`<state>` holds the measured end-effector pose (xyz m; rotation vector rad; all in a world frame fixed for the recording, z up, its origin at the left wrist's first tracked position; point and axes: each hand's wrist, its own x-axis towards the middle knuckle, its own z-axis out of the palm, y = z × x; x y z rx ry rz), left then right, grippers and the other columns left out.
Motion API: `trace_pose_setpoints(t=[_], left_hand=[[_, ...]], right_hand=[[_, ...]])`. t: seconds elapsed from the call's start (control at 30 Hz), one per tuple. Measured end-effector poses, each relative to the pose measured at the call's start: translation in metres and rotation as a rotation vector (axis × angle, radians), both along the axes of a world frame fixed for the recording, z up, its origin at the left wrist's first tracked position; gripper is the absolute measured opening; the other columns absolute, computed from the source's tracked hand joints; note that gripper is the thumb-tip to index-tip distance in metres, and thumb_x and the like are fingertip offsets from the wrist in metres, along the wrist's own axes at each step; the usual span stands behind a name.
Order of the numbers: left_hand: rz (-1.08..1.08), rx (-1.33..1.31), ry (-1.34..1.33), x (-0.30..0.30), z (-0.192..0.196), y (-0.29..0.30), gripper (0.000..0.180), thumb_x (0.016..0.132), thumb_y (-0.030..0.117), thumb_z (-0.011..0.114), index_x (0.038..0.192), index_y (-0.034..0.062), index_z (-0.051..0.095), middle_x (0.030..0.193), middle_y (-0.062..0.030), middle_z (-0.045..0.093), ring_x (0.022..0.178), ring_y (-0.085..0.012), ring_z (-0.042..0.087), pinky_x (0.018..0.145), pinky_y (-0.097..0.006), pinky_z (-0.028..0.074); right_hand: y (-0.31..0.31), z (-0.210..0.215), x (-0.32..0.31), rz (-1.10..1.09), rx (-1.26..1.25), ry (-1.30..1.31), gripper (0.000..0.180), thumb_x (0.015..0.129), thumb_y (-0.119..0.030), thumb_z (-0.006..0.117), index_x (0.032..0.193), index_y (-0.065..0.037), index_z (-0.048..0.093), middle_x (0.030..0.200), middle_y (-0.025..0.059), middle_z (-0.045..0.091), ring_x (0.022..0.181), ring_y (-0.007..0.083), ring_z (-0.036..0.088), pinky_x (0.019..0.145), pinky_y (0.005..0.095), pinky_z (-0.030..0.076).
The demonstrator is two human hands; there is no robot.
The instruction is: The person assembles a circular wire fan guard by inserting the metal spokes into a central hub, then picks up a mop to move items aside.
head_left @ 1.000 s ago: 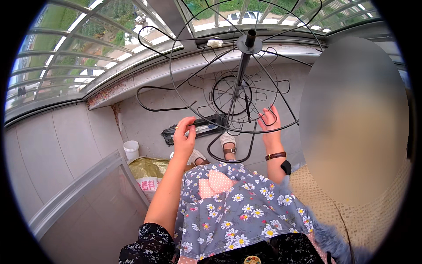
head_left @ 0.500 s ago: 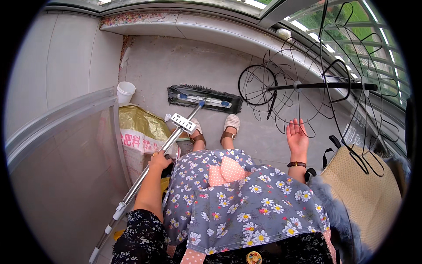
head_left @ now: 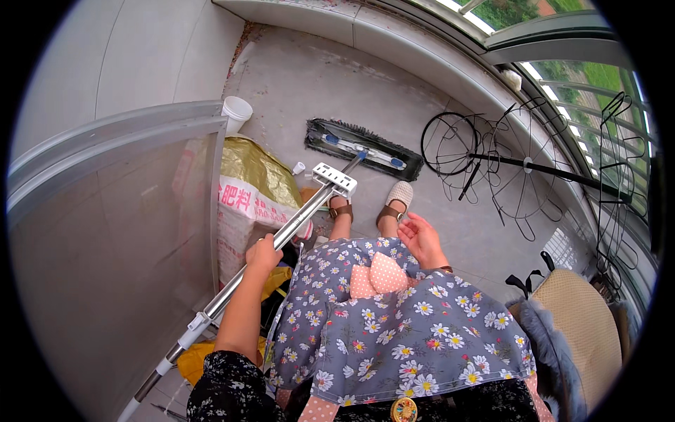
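My left hand (head_left: 264, 254) is wrapped round the silver metal pole of a flat mop (head_left: 297, 222). The pole slants from the lower left up to the wide, dark fringed mop head (head_left: 376, 160), which lies flat on the floor just beyond my feet. A white slotted plastic piece (head_left: 335, 179) sits on the pole above my hand. In front of my daisy-patterned apron (head_left: 415, 330), my right hand (head_left: 422, 241) is raised with nothing in it, its fingers loosely bent and apart.
Along the right stands a black wire rack (head_left: 538, 165) by the window ledge. A padded beige chair (head_left: 578, 323) is at the lower right. On the left are a framed glass panel (head_left: 112, 232), a printed sack (head_left: 246, 186) and a white bucket (head_left: 237, 111). A tiled ledge (head_left: 316, 24) borders the floor.
My right hand has come left, from beside the wire rack to in front of the apron. The rack now appears farther off to the right. My left hand keeps its grip on the mop.
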<state>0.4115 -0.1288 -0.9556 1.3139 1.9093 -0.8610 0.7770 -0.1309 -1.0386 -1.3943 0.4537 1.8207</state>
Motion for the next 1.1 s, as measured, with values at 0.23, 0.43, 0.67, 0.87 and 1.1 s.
trace_pose_setpoints(t=[0.23, 0.43, 0.67, 0.87, 1.1], left_hand=[[-0.118, 0.147, 0.073, 0.058, 0.105, 0.044, 0.026, 0.067, 0.019, 0.065, 0.085, 0.0022, 0.056, 0.084, -0.0169, 0.061, 0.08, -0.0323, 0.06, 0.071, -0.04, 0.048], [-0.23, 0.389, -0.03, 0.083, 0.157, 0.043, 0.032, 0.067, 0.013, 0.065, 0.095, 0.0024, 0.053, 0.091, -0.0151, 0.06, 0.085, -0.032, 0.059, 0.072, -0.04, 0.047], [0.287, 0.694, -0.69, 0.092, 0.267, -0.011, 0.026, 0.071, 0.002, 0.064, 0.096, 0.0011, 0.057, 0.109, -0.0135, 0.055, 0.101, -0.0236, 0.053, 0.087, -0.031, 0.041], [0.401, 1.708, -1.279, 0.06, 0.374, 0.04, 0.054, 0.07, 0.027, 0.069, 0.114, 0.0041, 0.047, 0.113, -0.0065, 0.052, 0.111, -0.0219, 0.045, 0.097, -0.034, 0.03], [0.104, 1.602, -1.624, 0.025, 0.442, 0.048, 0.014, 0.072, 0.018, 0.066, 0.074, 0.0114, 0.053, 0.069, 0.002, 0.051, 0.069, -0.0109, 0.049, 0.072, -0.025, 0.034]], right_hand=[[0.021, 0.056, -0.146, 0.563, -0.04, 0.373, 0.045, 0.085, -0.036, 0.052, 0.115, -0.003, 0.044, 0.104, 0.0116, 0.054, 0.088, 0.0216, 0.056, 0.078, 0.0349, 0.046], [0.041, 0.104, -0.234, 0.1, 0.101, 0.492, 0.014, 0.084, -0.015, 0.051, 0.091, -0.003, 0.051, 0.076, 0.0073, 0.055, 0.069, 0.0191, 0.056, 0.063, 0.0329, 0.048], [0.119, 0.128, -0.254, -0.049, 0.054, 0.323, 0.019, 0.083, -0.016, 0.046, 0.079, 0.001, 0.039, 0.06, 0.0137, 0.046, 0.051, 0.0266, 0.05, 0.05, 0.0401, 0.048], [0.19, 0.158, -0.284, -0.152, 0.091, 0.558, 0.022, 0.086, -0.019, 0.046, 0.083, 0.002, 0.041, 0.067, 0.0143, 0.049, 0.059, 0.0267, 0.053, 0.057, 0.0398, 0.05], [0.181, 0.251, -0.308, -0.126, 0.163, 1.028, 0.022, 0.082, -0.015, 0.058, 0.094, -0.001, 0.045, 0.079, 0.0125, 0.053, 0.08, 0.0278, 0.057, 0.076, 0.0447, 0.049]])
